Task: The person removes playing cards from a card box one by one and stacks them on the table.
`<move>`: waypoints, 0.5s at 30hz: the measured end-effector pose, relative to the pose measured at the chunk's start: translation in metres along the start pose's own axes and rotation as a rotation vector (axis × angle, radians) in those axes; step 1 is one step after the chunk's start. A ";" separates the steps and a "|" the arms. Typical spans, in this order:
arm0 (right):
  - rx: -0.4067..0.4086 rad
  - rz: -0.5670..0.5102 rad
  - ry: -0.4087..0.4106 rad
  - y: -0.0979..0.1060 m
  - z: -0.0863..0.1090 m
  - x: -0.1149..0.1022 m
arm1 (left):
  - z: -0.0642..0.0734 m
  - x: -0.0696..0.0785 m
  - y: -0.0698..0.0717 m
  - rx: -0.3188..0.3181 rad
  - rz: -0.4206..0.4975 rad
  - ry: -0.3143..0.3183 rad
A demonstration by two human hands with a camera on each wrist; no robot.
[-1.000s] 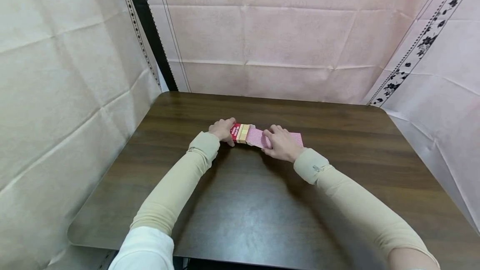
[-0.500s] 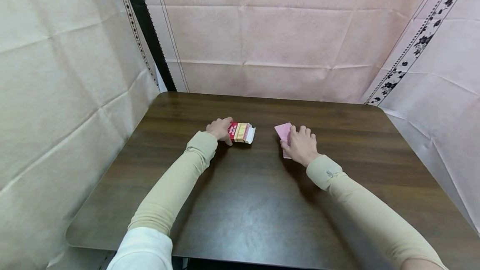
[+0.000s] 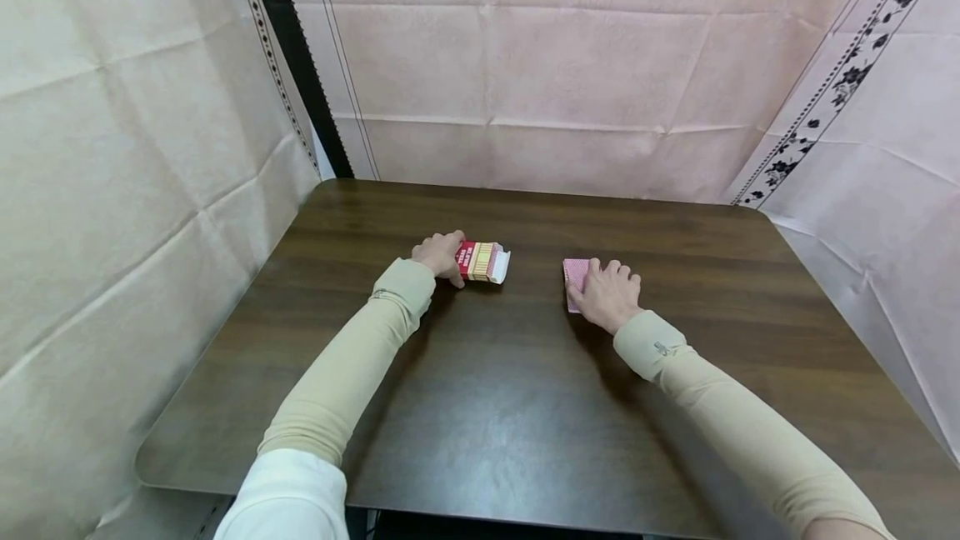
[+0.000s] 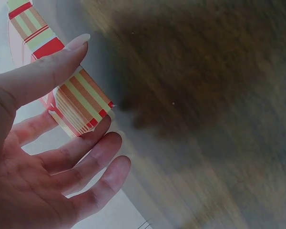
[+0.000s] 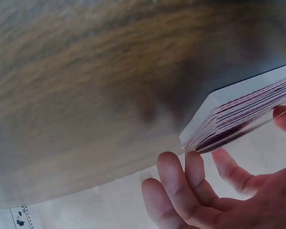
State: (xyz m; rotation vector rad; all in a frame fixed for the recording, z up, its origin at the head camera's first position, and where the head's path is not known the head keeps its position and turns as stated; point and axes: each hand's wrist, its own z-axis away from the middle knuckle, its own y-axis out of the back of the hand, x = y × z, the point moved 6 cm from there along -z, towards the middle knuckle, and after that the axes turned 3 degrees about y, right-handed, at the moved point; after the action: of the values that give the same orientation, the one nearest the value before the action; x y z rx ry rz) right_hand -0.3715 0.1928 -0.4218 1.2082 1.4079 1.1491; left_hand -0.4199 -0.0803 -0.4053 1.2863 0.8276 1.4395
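My left hand [image 3: 438,257] pinches a red and yellow striped card box [image 3: 482,262] at its left end. The white flap at the box's right end stands open. In the left wrist view, the thumb lies across the box [image 4: 78,98] and the fingers curl under its end. To the right, apart from the box, my right hand [image 3: 609,294] grips a deck of playing cards [image 3: 574,272] with a pink patterned back. The right wrist view shows the stacked edges of the deck [image 5: 252,105], between the thumb and fingertips, with a card slightly separated on the hand's side.
Both hands are over a dark brown wooden table [image 3: 480,407] with rounded corners. Pale creased cloth [image 3: 570,90] hangs behind it, and more cloth [image 3: 135,215] hangs at the left. A floral border strip [image 3: 832,98] runs down at the right.
My right hand has drawn the pink-backed cards out of the box and moved right. Since half a second ago the deck has turned and looks squarer. The left hand stays on the box.
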 end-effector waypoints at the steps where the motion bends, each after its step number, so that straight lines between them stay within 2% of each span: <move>1: -0.011 0.000 -0.002 -0.001 0.000 0.000 | 0.000 0.001 0.000 -0.002 0.000 -0.001; 9: -0.045 -0.015 0.006 -0.001 0.000 -0.001 | 0.002 0.004 0.001 -0.003 0.001 -0.010; 15: -0.071 -0.037 0.026 -0.001 -0.018 -0.007 | 0.000 0.007 -0.001 -0.004 -0.004 -0.008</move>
State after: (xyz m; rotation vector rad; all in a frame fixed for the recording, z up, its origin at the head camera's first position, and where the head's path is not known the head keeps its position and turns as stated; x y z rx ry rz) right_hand -0.3883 0.1839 -0.4199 1.1171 1.3912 1.1831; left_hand -0.4191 -0.0736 -0.4044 1.2862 0.8207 1.4314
